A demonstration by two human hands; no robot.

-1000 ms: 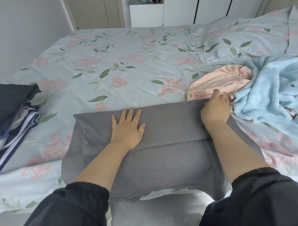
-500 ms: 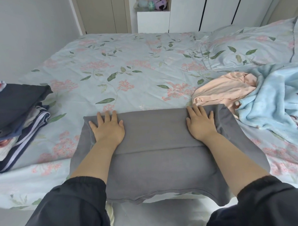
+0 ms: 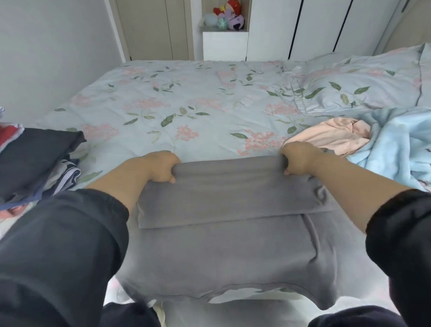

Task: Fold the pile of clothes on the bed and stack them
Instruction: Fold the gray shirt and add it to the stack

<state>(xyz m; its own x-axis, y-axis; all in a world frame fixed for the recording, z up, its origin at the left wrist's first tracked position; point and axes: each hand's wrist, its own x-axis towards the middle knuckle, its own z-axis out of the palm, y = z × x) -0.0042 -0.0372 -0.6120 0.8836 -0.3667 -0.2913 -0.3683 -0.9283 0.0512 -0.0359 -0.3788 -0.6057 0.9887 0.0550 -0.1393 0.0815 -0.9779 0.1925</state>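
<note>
A stack of folded dark clothes (image 3: 31, 160) sits at the bed's (image 3: 183, 110) left edge. The left hand (image 3: 161, 169) and right hand (image 3: 298, 160) each grip a far corner of a half-folded grey garment (image 3: 226, 236) lying near the front of the bed. Further right lie a pink garment (image 3: 335, 137) and a blue fleece (image 3: 404, 144).

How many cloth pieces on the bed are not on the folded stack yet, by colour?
Grey garment, half folded: 1
Pink garment, crumpled: 1
Light blue fleece, crumpled: 1
Total: 3
</note>
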